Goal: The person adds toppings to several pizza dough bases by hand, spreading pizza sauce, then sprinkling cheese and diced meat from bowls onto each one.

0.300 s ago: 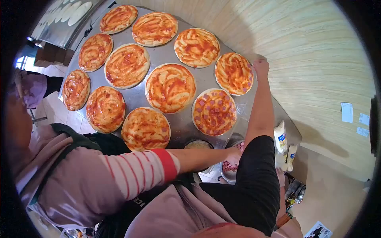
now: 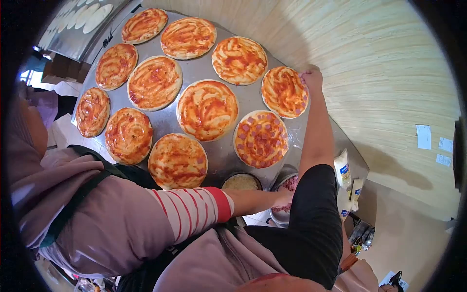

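My right hand [image 2: 313, 79], at the end of a short black sleeve, is over the right edge of a sauced pizza base [image 2: 283, 91]. Its fingers are curled together, with pink diced ham at the fingertips. Several ham cubes lie along that base's right side. Just below is a pizza [image 2: 260, 139] strewn with ham cubes. A metal bowl of diced ham [image 2: 281, 214] stands near my body, partly covered by my forearm and sleeve. My left hand does not show.
Several sauced bases [image 2: 207, 110] cover the steel table [image 2: 219, 160]. A co-worker's hand [image 2: 283, 197], from a striped sleeve, reaches into the ham bowl. Beside it is a bowl of pale shreds [image 2: 242, 182]. Packets [image 2: 343, 170] stand right; another person's forearm [image 2: 346, 239] is below them.
My right hand has shifted slightly left, further over the base's edge. The co-worker at left has leaned right, the striped sleeve moving with them. The other person's hand at right has dropped from sight.
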A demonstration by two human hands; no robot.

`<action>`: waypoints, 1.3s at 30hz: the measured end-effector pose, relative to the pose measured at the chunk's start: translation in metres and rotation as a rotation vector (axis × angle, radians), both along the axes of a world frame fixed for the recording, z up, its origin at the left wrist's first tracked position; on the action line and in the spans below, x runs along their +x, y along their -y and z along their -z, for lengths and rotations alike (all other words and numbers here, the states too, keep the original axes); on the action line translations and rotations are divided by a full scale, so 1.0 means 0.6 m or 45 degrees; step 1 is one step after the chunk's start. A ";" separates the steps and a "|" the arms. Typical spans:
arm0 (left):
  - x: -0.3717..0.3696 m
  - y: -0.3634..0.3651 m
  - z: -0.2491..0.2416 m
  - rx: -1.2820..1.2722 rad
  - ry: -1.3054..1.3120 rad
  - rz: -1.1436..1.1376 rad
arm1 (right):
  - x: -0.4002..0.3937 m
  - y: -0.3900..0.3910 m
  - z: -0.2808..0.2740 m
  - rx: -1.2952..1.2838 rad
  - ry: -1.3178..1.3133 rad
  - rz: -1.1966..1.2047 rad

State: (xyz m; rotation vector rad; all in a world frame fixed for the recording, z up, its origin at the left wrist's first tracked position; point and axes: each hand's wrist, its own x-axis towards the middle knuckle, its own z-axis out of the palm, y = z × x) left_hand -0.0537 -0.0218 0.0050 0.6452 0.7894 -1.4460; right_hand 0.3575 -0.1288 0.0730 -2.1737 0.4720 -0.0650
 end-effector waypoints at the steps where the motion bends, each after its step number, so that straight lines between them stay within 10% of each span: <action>1: -0.009 0.003 0.002 -0.034 0.100 0.087 | 0.010 0.004 0.016 -0.124 -0.005 -0.041; 5: 0.018 -0.029 -0.041 -0.252 0.626 0.444 | 0.020 0.015 0.057 -0.690 0.183 -0.171; 10: 0.020 -0.018 -0.042 -0.363 1.045 0.667 | 0.023 0.003 0.044 -0.564 0.203 -0.051; 15: 0.049 -0.024 -0.072 -0.406 1.199 0.720 | 0.013 -0.042 -0.007 -0.044 0.106 0.098; 23: 0.039 -0.015 -0.062 -0.407 1.314 0.768 | 0.041 -0.065 0.043 -0.864 0.130 -0.142; 30: 0.032 -0.033 -0.081 -0.409 1.447 0.818 | -0.014 -0.088 -0.037 -0.791 0.390 -0.146; 36: 0.050 -0.033 -0.055 -0.707 1.772 0.551 | -0.246 -0.022 -0.203 -0.850 0.324 -0.251; 37: 0.080 -0.070 -0.138 -0.393 1.888 1.014 | -0.299 -0.010 -0.234 -0.726 0.254 -0.178; 39: 0.084 -0.080 -0.137 -0.329 1.934 0.903 | -0.404 0.008 -0.255 -0.500 0.164 -0.039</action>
